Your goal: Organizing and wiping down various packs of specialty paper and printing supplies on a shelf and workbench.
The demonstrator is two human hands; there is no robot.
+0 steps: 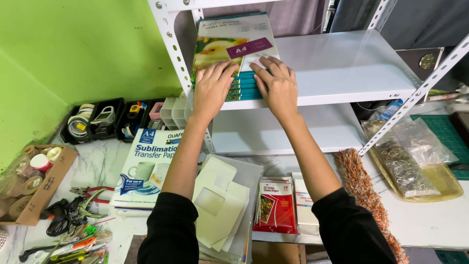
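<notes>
A stack of photo paper packs (234, 49), white with a purple label, lies on the white shelf (342, 68) at twelve o'clock. Left hand (212, 88) and right hand (277, 85) press flat, fingers extended, on its near edge. A blue-and-white paper pack (146, 166) lies at nine o'clock.

Both hands, left (213, 88), right (277, 85), flat on paper packs (233, 49), white shelf (342, 68).

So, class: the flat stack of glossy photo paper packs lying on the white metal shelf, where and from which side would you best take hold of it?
Probably by its two long side edges, near the front end that overhangs the white metal shelf. The stack of photo paper packs lies flat, so there is no room beneath except at that lip. Come from the front, as the left hand and right hand resting on top do.
</notes>
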